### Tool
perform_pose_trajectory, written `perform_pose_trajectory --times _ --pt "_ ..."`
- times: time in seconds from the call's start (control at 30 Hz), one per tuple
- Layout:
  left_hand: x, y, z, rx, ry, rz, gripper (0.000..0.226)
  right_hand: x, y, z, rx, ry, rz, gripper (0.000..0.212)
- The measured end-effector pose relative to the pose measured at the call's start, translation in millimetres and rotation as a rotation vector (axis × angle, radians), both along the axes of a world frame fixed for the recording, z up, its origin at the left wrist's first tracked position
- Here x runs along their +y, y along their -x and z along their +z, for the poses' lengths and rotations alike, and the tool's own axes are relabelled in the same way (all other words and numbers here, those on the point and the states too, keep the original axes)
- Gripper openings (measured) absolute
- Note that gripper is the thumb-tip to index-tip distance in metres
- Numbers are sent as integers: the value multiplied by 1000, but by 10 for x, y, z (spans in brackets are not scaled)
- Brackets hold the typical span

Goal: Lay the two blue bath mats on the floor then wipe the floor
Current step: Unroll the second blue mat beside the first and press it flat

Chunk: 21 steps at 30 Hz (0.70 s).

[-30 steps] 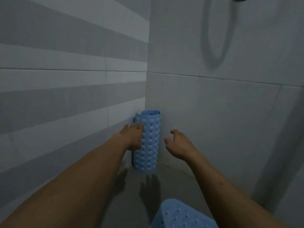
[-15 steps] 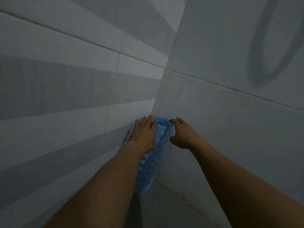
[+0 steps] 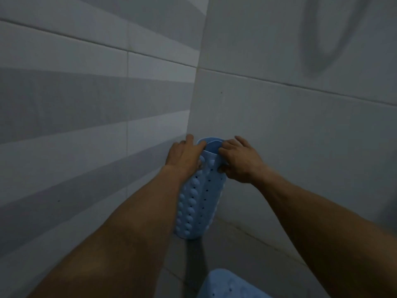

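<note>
Upright in the corner, the rolled mat (image 3: 198, 194) (blue, bumpy) is gripped at its top between both hands: left hand (image 3: 184, 157), right hand (image 3: 240, 161).

The grey tiled floor (image 3: 247, 254) carries a rolled blue bath mat (image 3: 199, 203), standing upright at 12 o'clock in the corner. A second blue mat (image 3: 227, 284) lies flat at 6 o'clock.

Rolled blue mat (image 3: 198, 196) upright in corner; second blue mat (image 3: 229, 286) flat.

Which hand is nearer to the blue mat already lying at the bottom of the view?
Neither clearly: both hands are up on the rolled mat in the corner, left hand on its left side, right hand gripping its top rim, far from the flat mat.
</note>
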<state>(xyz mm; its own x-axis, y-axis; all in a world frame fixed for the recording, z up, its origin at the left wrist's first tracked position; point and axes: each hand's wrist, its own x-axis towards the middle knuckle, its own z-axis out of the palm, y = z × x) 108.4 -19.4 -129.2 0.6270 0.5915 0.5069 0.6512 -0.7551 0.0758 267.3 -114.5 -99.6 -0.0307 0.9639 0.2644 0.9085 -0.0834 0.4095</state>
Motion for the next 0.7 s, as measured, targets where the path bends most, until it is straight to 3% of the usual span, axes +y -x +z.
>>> perform_pose_trajectory --times 0.17,0.3,0.53,0.7 --pt "-644 -97 244 132 -169 -103 42 -831 -186 282 -45 72 -66 34" --pt "-1276 -252 461 193 -295 -175 47 -1653 -295 468 28 79 -89 27" --pt "-2403 -435 614 193 78 -402 53 -2986 -384 602 42 89 -141 28" --pt "-3107 -517 611 192 100 -408 71 -3732 -431 497 89 63 -158 31"
